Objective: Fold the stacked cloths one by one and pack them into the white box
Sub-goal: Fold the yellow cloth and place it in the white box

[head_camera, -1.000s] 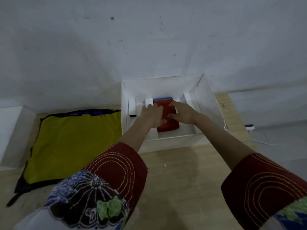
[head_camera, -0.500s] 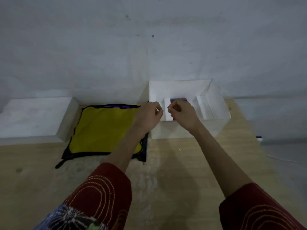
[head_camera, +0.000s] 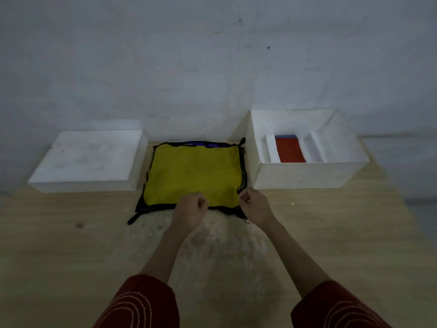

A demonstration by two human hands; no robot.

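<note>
Left hand [head_camera: 190, 209] and right hand [head_camera: 254, 205] withdrawn from white box [head_camera: 305, 171], red cloth [head_camera: 289, 150] left packed; fingers curled at yellow cloth [head_camera: 194, 171] near edge, grip unconfirmed, so next fold likely starting.

The left sleeve [head_camera: 142, 304] is dark red cloth, ending well back from the left hand [head_camera: 190, 210] with the forearm bare; pale stitched lines run in nested arcs near its hem. The right sleeve [head_camera: 335, 306], well back from the right hand [head_camera: 256, 207], bears the same stitching
</note>
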